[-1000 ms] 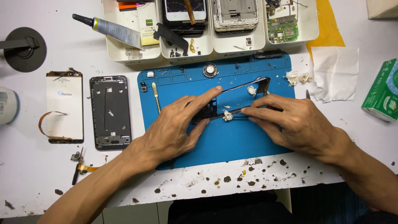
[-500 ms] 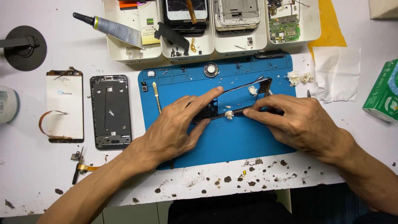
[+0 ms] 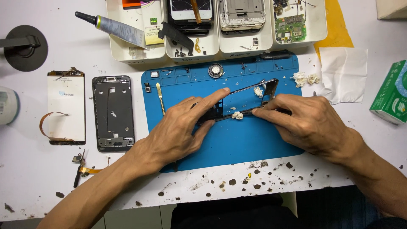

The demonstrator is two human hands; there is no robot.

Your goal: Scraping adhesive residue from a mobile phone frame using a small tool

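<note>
A thin dark phone frame (image 3: 268, 85) lies on the blue work mat (image 3: 237, 144). My left hand (image 3: 182, 127) presses down on the frame's left part, index finger stretched along its upper rail. My right hand (image 3: 307, 121) grips the frame's lower rail from the right, fingertips pinched near a small white wad (image 3: 237, 115) stuck on that rail. A second white wad (image 3: 258, 91) sits inside the frame opening. The part of the frame under both hands is hidden.
A yellow pry tool (image 3: 160, 97) lies on the mat's left side. A black phone chassis (image 3: 113, 113) and a white screen panel (image 3: 66, 107) rest left of the mat. White trays (image 3: 220, 42) of phone parts, a glue tube (image 3: 114, 27), a tissue (image 3: 343, 74) and a green box (image 3: 392, 93) surround it.
My right hand has slid slightly left along the frame's lower rail. The left hand and frame stay nearly still.
</note>
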